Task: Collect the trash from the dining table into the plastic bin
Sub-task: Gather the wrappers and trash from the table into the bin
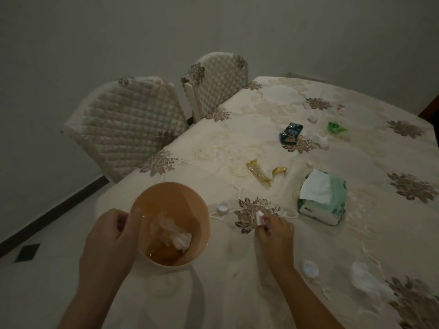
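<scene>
An orange plastic bin (187, 198) hangs at the table's near left edge, with crumpled white tissue (177, 235) inside. My left hand (109, 238) grips its rim. My right hand (273, 230) pinches a small white and pink scrap (259, 216) on the tablecloth. Trash lies across the table: a white bottle cap (222, 207), gold wrappers (257, 173), blue wrappers (290, 134), a green wrapper (335, 127), another cap (310, 268) and a crumpled tissue (361, 275).
A green tissue pack (325, 198) with a tissue sticking out sits to the right of my right hand. Two quilted chairs (123, 124) stand at the table's far left side. The floral tablecloth (249, 129) covers the table. More small scraps (341, 109) lie far off.
</scene>
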A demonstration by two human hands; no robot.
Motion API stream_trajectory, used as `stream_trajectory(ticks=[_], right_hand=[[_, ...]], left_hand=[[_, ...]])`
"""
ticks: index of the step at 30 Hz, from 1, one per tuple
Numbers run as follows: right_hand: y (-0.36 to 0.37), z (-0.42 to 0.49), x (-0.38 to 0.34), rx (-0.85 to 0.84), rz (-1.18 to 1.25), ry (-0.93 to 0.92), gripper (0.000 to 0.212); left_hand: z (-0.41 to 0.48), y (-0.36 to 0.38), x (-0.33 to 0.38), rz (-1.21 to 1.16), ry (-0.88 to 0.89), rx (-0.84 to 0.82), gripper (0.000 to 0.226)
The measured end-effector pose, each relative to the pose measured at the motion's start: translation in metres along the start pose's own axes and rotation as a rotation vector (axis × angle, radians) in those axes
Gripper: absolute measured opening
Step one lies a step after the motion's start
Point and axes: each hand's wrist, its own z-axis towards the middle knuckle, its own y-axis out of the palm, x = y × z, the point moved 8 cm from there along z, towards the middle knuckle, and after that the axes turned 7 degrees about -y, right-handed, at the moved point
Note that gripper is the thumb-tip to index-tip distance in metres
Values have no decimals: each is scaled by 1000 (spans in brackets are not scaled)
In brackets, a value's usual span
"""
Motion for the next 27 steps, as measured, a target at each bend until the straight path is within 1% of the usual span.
stream_trajectory(ticks=[3, 6, 8, 11, 13, 15, 18, 21, 23, 25, 27], right_hand=[[27, 29, -45, -61, 95, -97, 19], [62, 52, -77, -168, 98, -171, 16], [78, 56, -83, -229, 49, -187, 18], [93, 51, -80, -310, -52, -253, 28], [100, 46, -77, -354, -96, -282, 32], [105, 43, -74, -384, -94, -267, 31], [104, 38, -72, -343, -44, -255, 26], [101, 36, -70, -297, 8, -233, 26], [88, 36, -76, -225, 81, -194, 26], [61, 36, -95, -127, 235, -159, 28], [24, 30, -121, -30, 444, -116, 30]], left_hand=[[7, -6, -9, 15, -21, 17, 49], [12, -12, -15, -3, -37, 41, 49], [12, -15, -16, -14, -48, 53, 46], [15, -18, -20, -14, -55, 65, 40], [17, -20, -23, -19, -61, 67, 41], [17, -20, -25, -24, -64, 61, 41], [16, -22, -27, -31, -69, 61, 40], [15, -23, -27, -31, -71, 69, 40], [14, -23, -27, -27, -71, 68, 40], [12, -23, -25, -22, -63, 68, 40], [10, -22, -21, -20, -46, 67, 41]])
